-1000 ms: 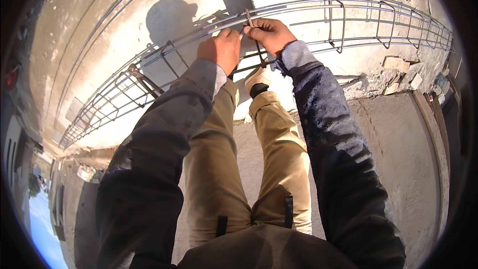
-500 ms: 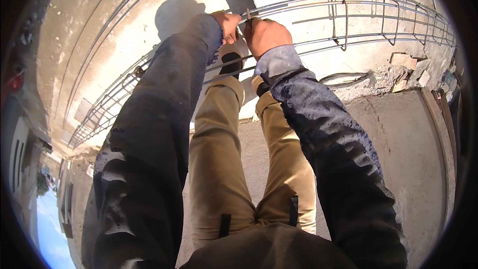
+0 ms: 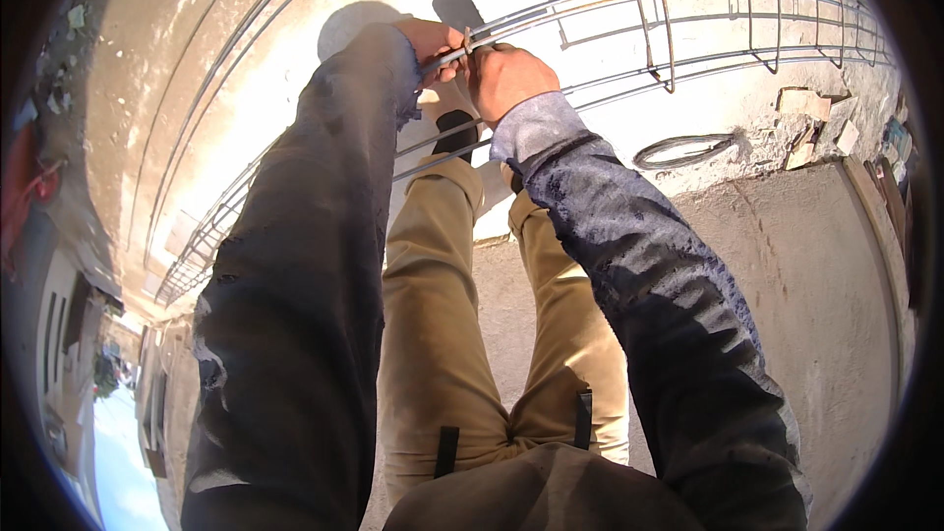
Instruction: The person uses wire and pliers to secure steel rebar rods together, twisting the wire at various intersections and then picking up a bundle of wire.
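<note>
**Sunlit concrete, both hands at a long steel cage**

Pale concrete ground (image 3: 728,118) throughout, brightest in the far middle. Across the far half, a rebar cage (image 3: 667,39): long thin bars joined by squared hoops, stretching from far right to left, partly hidden behind the left sleeve (image 3: 295,265). Probably heavy as a whole and awkwardly long, springy between hoops yet stiff in each short stretch; hardly fragile, likely rough rather than slippery, perhaps sharp at cut ends. Best gripped around the paired upper bars close to a hoop, for less flex; less securely by a hoop alone, being liable to twist.

At far right, broken slabs (image 3: 804,103) in a small heap; to their left, a wire coil (image 3: 678,166) flat on the ground. Far centre, left hand (image 3: 433,44) closed, fingers curled around a long bar. Just right, right hand (image 3: 511,79) bunched against the bars, fingertips hidden; cannot tell how far open or holding what. Between them, a small rust-coloured upright piece (image 3: 468,39), too small to identify.
</note>
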`<state>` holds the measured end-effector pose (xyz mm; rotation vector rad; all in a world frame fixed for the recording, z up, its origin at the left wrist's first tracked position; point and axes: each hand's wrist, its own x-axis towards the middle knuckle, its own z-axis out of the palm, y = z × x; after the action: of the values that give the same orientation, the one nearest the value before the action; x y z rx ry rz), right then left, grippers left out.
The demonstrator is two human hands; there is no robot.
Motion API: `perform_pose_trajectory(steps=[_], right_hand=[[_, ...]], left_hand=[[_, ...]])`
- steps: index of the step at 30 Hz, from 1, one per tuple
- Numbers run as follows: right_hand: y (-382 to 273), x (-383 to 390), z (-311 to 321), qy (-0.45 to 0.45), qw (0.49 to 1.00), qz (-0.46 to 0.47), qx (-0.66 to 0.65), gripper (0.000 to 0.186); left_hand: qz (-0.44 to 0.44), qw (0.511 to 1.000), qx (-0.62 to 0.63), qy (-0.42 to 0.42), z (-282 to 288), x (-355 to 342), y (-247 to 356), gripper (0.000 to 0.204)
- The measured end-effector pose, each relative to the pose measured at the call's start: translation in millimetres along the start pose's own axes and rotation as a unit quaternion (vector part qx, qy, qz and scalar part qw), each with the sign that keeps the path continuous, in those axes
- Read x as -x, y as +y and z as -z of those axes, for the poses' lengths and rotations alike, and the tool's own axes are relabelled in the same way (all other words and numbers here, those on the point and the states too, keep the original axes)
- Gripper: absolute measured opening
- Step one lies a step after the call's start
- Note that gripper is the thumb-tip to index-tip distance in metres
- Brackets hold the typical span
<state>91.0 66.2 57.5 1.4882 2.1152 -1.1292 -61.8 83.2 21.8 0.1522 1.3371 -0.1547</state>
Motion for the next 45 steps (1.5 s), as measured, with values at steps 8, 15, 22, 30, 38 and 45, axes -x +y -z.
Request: perform_pose_trajectory(steps=[8, 15, 22, 30, 38, 45], right_hand=[[-1.5, 1.5, 18.8, -0.046, 0.999, 0.007, 0.011, 0.028], [-19.8, -35.0, 85.5, -0.212, 0.92, 0.2, 0.263, 0.019], [-41.5, -94.8, 113.0, -0.215, 0.803, 0.351, 0.431, 0.012], [-85.5, -150.4, 64.2, -0.137, 0.764, 0.513, 0.366, 0.006], [5.2, -81.3, 142.2, 0.217, 0.876, 0.429, 0.048, 0.02], [130.5, 82.2, 112.0, 0.218, 0.967, 0.114, -0.059, 0.015]], left_hand=[[-0.292, 0.87, -0.08, 0.389, -43.3, 14.0, -26.2, 0.028], [-0.46, 0.78, -0.006, 0.425, -54.6, 12.8, -51.8, 0.013], [-0.618, 0.65, -0.092, 0.432, -57.2, 3.8, -40.3, 0.01], [-0.598, 0.55, -0.437, 0.387, -20.7, 17.7, -50.4, 0.021], [-0.424, 0.664, -0.534, 0.307, -29.9, 32.3, -2.7, 0.017], [-0.143, 0.781, -0.577, 0.194, -39.1, 39.6, 57.7, 0.019]])
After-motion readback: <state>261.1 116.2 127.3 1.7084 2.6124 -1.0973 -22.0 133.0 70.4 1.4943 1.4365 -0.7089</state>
